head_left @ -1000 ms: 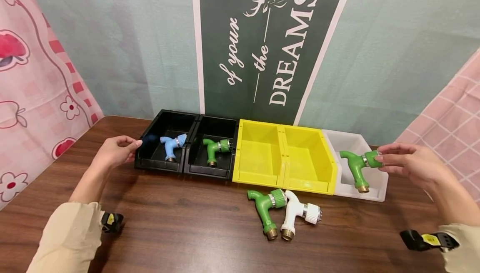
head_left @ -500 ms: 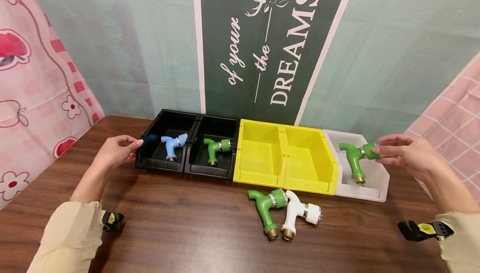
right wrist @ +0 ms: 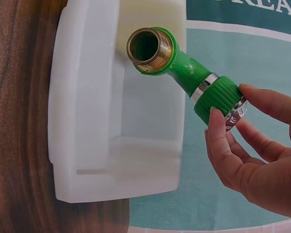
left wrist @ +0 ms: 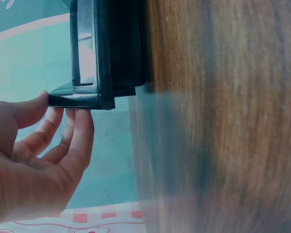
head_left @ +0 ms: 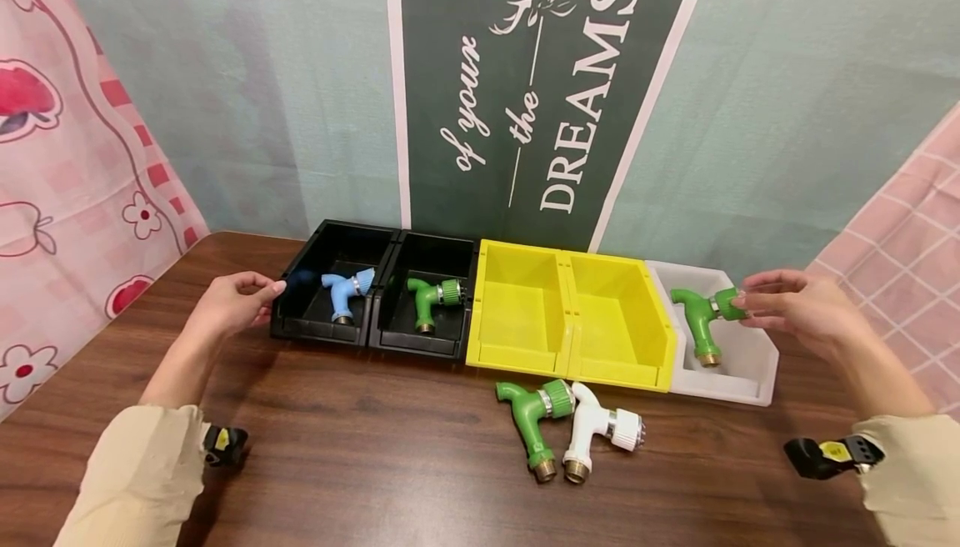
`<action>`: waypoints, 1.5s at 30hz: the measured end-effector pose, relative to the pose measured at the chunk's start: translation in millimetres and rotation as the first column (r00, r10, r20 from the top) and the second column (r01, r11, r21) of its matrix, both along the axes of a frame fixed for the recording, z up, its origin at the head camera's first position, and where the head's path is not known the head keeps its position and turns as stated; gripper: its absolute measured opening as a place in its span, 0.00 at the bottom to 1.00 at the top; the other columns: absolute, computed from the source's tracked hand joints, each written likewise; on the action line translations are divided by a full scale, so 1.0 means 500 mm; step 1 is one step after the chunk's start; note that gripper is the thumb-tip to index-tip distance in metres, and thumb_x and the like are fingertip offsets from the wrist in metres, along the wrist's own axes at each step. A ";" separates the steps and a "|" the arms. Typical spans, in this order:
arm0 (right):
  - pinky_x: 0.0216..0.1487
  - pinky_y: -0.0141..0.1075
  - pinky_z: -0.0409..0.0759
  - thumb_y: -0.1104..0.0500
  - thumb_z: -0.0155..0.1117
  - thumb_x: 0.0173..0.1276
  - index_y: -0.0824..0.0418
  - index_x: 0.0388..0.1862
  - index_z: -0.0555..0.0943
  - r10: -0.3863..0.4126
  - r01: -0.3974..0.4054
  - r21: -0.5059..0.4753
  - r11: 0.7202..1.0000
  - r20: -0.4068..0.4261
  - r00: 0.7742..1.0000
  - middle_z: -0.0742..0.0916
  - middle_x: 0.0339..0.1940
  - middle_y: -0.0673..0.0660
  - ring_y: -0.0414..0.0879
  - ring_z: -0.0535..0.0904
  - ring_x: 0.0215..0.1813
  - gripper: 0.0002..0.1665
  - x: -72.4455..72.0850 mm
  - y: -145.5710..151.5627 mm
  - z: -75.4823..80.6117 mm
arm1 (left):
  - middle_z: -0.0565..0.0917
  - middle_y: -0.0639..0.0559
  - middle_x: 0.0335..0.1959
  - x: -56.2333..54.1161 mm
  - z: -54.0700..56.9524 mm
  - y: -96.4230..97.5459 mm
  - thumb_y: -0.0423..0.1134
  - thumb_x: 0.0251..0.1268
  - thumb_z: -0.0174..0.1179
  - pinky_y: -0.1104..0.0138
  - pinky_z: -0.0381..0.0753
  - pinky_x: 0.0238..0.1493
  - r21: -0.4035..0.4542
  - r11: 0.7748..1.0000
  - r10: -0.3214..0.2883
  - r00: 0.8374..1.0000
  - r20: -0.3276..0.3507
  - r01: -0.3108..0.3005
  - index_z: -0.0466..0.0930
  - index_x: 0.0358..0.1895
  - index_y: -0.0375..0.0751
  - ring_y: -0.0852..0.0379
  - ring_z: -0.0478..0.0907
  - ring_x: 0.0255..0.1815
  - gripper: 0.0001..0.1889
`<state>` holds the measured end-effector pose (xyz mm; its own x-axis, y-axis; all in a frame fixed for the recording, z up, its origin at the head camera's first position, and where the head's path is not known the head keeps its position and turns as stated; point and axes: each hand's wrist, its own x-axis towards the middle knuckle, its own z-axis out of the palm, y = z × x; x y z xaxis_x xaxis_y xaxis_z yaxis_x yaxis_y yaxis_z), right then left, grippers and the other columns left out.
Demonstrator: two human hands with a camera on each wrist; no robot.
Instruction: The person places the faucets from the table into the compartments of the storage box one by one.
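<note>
My right hand pinches the ribbed handle of a green faucet by thumb and fingertips. This faucet overlaps the white bin at the row's right end; in the right wrist view its brass threaded end points toward the camera over the bin. At the far left, my left hand holds the side of a black bin, thumb at the rim and fingers against the outer wall, as the left wrist view shows. A blue faucet lies in that bin. Another green faucet lies in the second black bin.
Two yellow bins stand between the black and white ones. In front of them, a green faucet and a white faucet lie side by side on the wooden table. A printed curtain hangs behind the row.
My right hand has carried the green faucet slightly leftward and back, further over the white bin. The left hand stays at the black bin, and the other faucets have not moved.
</note>
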<state>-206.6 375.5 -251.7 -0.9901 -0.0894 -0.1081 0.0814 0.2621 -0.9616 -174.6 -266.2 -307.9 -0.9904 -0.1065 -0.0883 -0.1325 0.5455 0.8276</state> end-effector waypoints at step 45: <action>0.37 0.39 0.81 0.59 0.69 0.56 0.75 0.49 0.67 -0.054 0.060 0.377 0.924 -0.026 0.998 0.78 0.33 0.55 0.43 0.81 0.30 0.30 -0.010 -0.045 -0.066 | 0.74 0.44 0.33 0.000 0.000 0.000 0.47 0.69 0.48 0.68 0.81 0.34 -0.005 1.000 -0.006 1.000 0.010 0.006 0.68 0.48 0.22 0.61 0.74 0.29 0.25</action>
